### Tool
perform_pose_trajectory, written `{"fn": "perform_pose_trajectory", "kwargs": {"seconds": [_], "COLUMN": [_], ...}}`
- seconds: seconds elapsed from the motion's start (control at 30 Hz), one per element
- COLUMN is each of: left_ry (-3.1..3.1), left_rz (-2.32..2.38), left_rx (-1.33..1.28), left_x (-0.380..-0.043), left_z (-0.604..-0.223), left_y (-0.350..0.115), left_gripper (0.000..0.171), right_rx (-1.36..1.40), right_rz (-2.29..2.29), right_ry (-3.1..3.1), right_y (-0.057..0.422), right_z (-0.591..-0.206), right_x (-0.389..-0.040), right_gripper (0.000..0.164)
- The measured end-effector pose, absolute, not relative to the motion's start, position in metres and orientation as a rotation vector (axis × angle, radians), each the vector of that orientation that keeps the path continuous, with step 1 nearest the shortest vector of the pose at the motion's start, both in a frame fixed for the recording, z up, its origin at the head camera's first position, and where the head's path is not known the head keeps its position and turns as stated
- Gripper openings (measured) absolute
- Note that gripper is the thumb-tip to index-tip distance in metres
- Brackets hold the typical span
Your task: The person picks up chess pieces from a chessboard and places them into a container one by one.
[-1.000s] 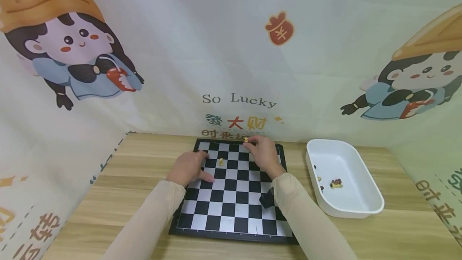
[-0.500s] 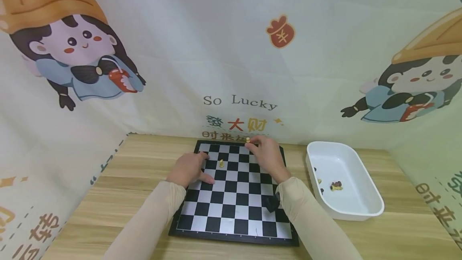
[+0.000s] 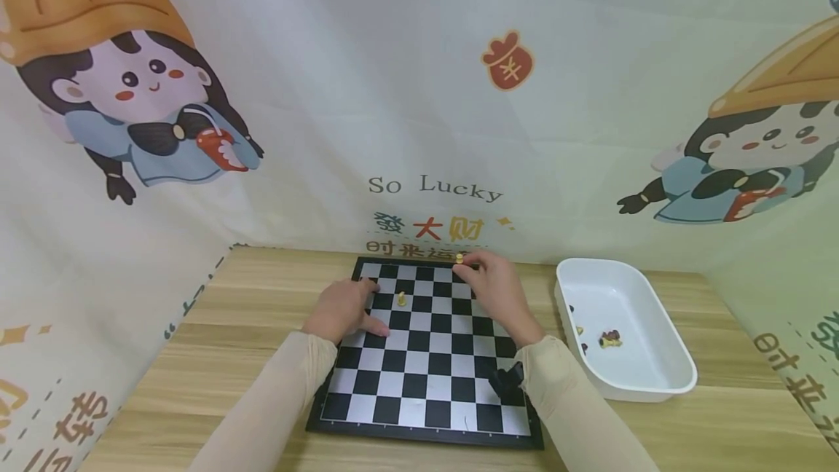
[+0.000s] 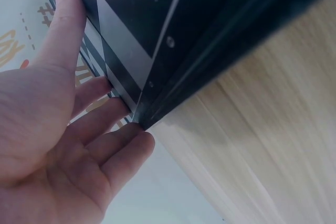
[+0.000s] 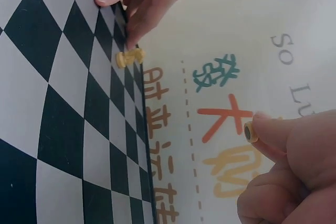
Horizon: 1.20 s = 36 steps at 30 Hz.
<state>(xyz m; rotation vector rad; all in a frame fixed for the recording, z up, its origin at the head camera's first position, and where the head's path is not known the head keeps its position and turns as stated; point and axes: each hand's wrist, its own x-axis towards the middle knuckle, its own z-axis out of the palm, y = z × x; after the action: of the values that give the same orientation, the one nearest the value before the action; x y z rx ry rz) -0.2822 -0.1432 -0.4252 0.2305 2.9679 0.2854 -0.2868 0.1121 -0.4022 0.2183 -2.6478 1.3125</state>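
Note:
A black-and-white chessboard (image 3: 422,430) lies on the wooden table. My left hand (image 3: 339,308) rests at its left edge; in the left wrist view the thumb (image 4: 65,22) lies over the squares and the loosely bent fingers touch the edge. Between thumb and index finger, my right hand (image 3: 494,290) pinches a small yellow chess piece (image 3: 459,258) above the board's far side. Its dark underside faces the right wrist camera, and the fingers cover most of it. A yellow knight (image 5: 129,57) stands on the board near the left hand's fingers.
Right of the board stands a white plastic tub (image 3: 645,377) with several yellow and dark red pieces (image 3: 610,339) inside. A printed cloth (image 3: 432,122) hangs close behind the table. Something black (image 3: 506,380) sits at the right wrist, low over the board.
The right hand has moved slightly right along the board's far side, carrying the yellow chess piece. The left hand and the knight stay in place.

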Motion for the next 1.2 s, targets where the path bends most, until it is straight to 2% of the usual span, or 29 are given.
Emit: {"fn": "perform_pose_trajectory", "kwargs": {"seconds": [1.2], "left_ry": [2.975], "left_rz": [0.266], "left_rx": [0.225], "left_x": [-0.28], "left_z": [-0.424], "left_y": [-0.141], "left_gripper": [0.092], "right_rx": [-0.038], "right_rz": [1.423], "right_ry": [-2.453], "right_y": [0.188], "right_z": [-0.378], "right_x": [-0.25], "right_gripper": [0.025]}}
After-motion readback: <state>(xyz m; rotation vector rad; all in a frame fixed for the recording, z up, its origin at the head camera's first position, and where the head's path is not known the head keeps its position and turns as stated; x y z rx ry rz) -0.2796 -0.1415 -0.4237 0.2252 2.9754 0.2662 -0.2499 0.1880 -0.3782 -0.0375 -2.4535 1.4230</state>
